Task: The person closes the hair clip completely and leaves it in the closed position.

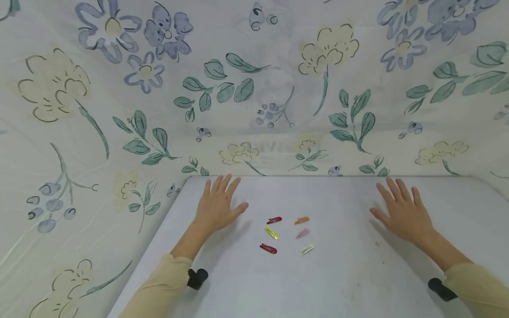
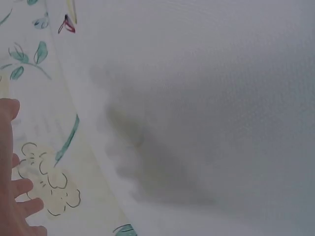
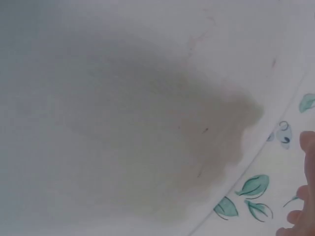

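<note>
Six-odd snap hair clips lie in two columns on the white table [image 1: 338,274], between the hands. The left column has a dark red hair clip [image 1: 274,220], a yellow hair clip [image 1: 272,232] and another red hair clip [image 1: 268,248]. To the right are an orange hair clip [image 1: 302,220], a pink hair clip [image 1: 303,233] and a pale, whitish hair clip [image 1: 307,250]. My left hand [image 1: 218,204] hovers left of the clips, fingers spread, holding nothing. Well to their right, my right hand [image 1: 406,211] is likewise spread, holding nothing.
A flower-patterned cloth [image 1: 254,110] rises behind the table and covers its left side. Black wrist devices, a left one [image 1: 197,278] and a right one [image 1: 442,289], sit under the sleeves. Small reddish marks [image 3: 205,130] dot the tabletop.
</note>
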The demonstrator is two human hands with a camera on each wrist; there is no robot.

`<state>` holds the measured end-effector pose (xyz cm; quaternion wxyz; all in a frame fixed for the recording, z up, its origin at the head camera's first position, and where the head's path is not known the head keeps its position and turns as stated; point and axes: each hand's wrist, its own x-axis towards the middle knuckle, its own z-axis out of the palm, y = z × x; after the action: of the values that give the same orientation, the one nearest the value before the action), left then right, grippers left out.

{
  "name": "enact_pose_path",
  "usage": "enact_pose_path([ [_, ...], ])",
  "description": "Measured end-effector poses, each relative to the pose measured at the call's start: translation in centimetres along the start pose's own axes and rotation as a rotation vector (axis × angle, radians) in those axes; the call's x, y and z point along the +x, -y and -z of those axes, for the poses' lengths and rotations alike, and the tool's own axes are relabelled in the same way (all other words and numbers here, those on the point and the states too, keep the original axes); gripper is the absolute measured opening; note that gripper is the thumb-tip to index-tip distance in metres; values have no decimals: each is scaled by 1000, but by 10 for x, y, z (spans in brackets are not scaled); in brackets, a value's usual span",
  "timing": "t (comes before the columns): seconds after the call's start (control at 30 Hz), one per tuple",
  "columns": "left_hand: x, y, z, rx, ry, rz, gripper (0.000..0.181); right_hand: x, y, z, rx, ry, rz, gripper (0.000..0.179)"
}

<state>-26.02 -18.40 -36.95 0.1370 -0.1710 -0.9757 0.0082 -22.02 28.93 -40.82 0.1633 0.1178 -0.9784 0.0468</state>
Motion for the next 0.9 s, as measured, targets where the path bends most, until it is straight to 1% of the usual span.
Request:
enact_pose_path([
  [0.17,2,-1,4,-4,-31,-9,74,6,2,5,-17,-38,31,71],
  [0.3,3,-1,6,-10,-48,-17,72,9,3,10,22,-10,25,69],
  [0.37,4,0,6,-9,-53,-17,71,11,4,12,61,21,4,68],
  [0.47,4,1,8,-16,-60,-14,70,15,5,14,152,57,-23,65],
  [0.67,4,0,11,-47,-88,-14,67,21,9,14,338,63,-39,60],
  [0.77,5,-1,11,-61,-103,-14,66,25,12,13,393,79,-54,59],
  [0.9,5,-2,11,-95,-116,-5,64,30,17,11,434,107,-64,57],
])
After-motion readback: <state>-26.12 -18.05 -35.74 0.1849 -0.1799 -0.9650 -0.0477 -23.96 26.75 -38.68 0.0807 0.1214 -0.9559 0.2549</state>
